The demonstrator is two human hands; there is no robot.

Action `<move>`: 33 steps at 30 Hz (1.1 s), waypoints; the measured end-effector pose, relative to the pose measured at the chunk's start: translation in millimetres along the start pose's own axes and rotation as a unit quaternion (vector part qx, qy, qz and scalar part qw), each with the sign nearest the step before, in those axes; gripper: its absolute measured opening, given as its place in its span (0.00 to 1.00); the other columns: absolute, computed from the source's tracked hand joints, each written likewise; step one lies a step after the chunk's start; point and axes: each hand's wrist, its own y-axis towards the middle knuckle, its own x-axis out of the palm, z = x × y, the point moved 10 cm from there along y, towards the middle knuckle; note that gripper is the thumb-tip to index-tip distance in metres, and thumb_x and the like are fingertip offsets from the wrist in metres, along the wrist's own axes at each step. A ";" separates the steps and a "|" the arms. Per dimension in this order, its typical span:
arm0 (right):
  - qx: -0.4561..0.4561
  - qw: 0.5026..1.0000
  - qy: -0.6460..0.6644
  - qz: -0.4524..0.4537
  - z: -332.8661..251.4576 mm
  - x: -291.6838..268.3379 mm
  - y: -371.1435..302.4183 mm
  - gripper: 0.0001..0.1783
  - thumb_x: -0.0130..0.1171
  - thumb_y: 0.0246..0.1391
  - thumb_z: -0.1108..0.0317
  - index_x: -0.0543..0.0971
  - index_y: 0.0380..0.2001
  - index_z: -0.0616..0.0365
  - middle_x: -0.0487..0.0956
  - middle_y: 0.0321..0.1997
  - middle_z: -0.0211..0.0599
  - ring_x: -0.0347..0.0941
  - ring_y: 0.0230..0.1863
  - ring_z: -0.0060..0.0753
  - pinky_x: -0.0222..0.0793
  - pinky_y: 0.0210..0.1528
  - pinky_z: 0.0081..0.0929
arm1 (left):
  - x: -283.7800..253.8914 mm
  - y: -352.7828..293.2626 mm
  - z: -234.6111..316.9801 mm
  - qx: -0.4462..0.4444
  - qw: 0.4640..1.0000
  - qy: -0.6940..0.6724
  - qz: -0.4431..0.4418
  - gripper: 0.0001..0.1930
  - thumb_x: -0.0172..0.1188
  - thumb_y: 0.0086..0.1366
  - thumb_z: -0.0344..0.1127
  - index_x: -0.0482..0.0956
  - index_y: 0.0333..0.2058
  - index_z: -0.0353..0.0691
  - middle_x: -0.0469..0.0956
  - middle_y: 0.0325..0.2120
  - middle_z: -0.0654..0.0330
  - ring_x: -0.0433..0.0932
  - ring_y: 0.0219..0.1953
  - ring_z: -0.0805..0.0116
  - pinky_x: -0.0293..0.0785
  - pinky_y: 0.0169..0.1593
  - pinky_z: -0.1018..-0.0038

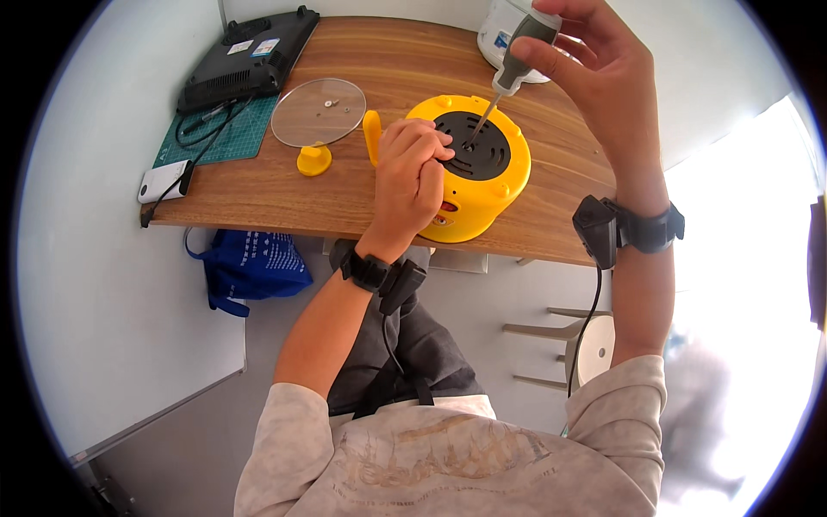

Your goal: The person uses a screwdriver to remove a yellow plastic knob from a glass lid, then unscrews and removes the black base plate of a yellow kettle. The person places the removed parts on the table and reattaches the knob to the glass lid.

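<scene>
A yellow electric pot (465, 220) stands upside down near the table's front edge, its black slotted base plate (491, 155) facing up. My left hand (412, 177) grips the pot's left side, fingers curled over the rim onto the base plate, next to the yellow handle (372, 136). My right hand (594, 65), raised above the pot, closes around the grey and white handle of a screwdriver (517, 65). The screwdriver's shaft slants down to the left, and its tip meets the middle of the base plate. Any screw under the tip is too small to make out.
Left of the pot is a glass lid (301, 121) with a yellow knob (314, 161); several small metal parts (332, 104) lie on its glass. Farther left are a green cutting mat (245, 138), black device (237, 77), cable and white power bank (164, 182). A white container (493, 34) stands behind.
</scene>
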 end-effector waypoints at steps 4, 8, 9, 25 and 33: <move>0.170 0.981 0.077 0.045 10.5 -4.4 -8.6 0.14 0.66 0.55 0.78 0.72 0.42 0.63 0.80 0.37 0.37 0.79 0.38 0.26 0.79 0.42 0.22 | -0.7 -0.6 -1.9 0.001 1.000 0.004 -0.001 0.10 0.46 0.60 0.25 0.78 0.26 0.34 0.81 0.34 0.54 0.76 0.46 0.56 0.71 0.53 0.63; 0.215 0.967 0.123 0.058 4.8 -1.5 -8.6 0.15 0.66 0.55 0.78 0.72 0.44 0.63 0.79 0.39 0.36 0.79 0.40 0.26 0.80 0.44 0.24 | -1.8 -0.6 -1.0 0.001 1.000 0.007 -0.001 0.10 0.46 0.60 0.25 0.78 0.26 0.35 0.82 0.34 0.54 0.76 0.46 0.56 0.71 0.53 0.63; 0.214 0.966 0.128 0.060 1.5 -2.0 -8.2 0.16 0.66 0.55 0.77 0.72 0.44 0.64 0.79 0.40 0.36 0.79 0.40 0.26 0.80 0.45 0.25 | -1.4 -0.9 -2.1 0.001 1.000 0.006 -0.002 0.10 0.46 0.60 0.25 0.78 0.26 0.35 0.82 0.34 0.54 0.76 0.46 0.56 0.71 0.53 0.63; 0.230 0.972 -0.052 -0.005 13.6 14.2 -25.3 0.31 0.61 0.59 0.76 0.60 0.63 0.57 0.79 0.45 0.55 0.81 0.47 0.43 0.80 0.51 0.36 | -1.9 -1.4 -2.4 0.004 1.000 0.007 0.002 0.11 0.46 0.60 0.26 0.79 0.27 0.36 0.82 0.35 0.55 0.76 0.47 0.57 0.71 0.54 0.62; 0.232 0.970 -0.068 0.000 10.2 11.5 -26.9 0.32 0.63 0.58 0.76 0.61 0.62 0.58 0.79 0.46 0.53 0.81 0.47 0.42 0.80 0.49 0.35 | -0.3 -0.8 -1.9 -0.002 1.000 0.005 -0.002 0.10 0.46 0.60 0.26 0.78 0.27 0.35 0.82 0.34 0.55 0.76 0.47 0.56 0.70 0.54 0.62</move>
